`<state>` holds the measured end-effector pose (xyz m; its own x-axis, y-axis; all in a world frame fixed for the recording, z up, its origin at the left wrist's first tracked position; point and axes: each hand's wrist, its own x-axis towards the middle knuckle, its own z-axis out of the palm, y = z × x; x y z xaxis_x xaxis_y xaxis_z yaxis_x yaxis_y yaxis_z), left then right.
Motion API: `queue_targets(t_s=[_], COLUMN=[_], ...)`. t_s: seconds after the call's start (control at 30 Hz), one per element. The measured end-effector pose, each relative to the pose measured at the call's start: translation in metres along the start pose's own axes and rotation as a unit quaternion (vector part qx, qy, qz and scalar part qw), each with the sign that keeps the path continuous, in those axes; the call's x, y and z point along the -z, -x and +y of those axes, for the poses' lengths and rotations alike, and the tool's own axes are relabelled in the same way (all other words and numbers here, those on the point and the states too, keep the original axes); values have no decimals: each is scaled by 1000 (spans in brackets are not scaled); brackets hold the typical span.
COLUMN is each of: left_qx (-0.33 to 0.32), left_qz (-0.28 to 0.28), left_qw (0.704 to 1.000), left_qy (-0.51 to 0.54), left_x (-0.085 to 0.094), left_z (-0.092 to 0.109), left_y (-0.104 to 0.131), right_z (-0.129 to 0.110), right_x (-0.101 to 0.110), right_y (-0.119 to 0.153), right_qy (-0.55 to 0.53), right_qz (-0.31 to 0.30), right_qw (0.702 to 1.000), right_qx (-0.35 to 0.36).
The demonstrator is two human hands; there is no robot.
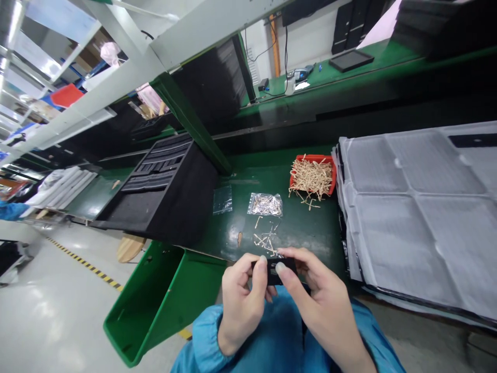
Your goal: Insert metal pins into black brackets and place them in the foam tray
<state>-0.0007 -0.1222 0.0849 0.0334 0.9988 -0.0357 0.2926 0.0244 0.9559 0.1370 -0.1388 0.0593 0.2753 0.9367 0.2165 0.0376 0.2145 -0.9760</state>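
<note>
Both hands meet at the near edge of the green table (310, 233) and pinch one small black flat part (275, 271) between thumbs and fingers. My left hand (243, 300) grips its left end, my right hand (310, 295) its right end. Just beyond the part lie a few loose pale wooden sticks (266, 239). Blue sleeves cover both wrists.
A red tray (312, 174) heaped with sticks sits further back, with a filled clear bag (265, 204) and an empty clear bag (222, 199) to its left. Stacked black trays (159, 189) stand left, grey-wrapped sheets (419, 217) right. A green bin (155, 300) hangs below the table's edge.
</note>
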Motion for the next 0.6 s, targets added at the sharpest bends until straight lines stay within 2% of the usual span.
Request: queue_targets(t_s=[0.1,0.27,0.33,0.43,0.5,0.6], left_qx=[-12,-19,-44,-112,-147,-163], left_qz=[-18,16,26,33,27,14], left_qw=[1000,999,997,989,983,982], left_qy=[-17,-34,-49,-92,-109,-90], left_x=[1,0,1,3,4,4], left_z=[0,-1,-2,-2,-1,-1], left_y=[0,1,2,3,3,3], right_z=[-1,2,6,10,11,10], right_x=[2,3,-1,-10,-16,-22], right_y=[-6,-1,2,4,4,4], right_qy=[2,33,31,5,-57,-166], right_qz=[8,34,47,33,9,-4], right_qw=[1000,998,998,999,997,978], right_qx=[15,47,40,-5,-59,-126])
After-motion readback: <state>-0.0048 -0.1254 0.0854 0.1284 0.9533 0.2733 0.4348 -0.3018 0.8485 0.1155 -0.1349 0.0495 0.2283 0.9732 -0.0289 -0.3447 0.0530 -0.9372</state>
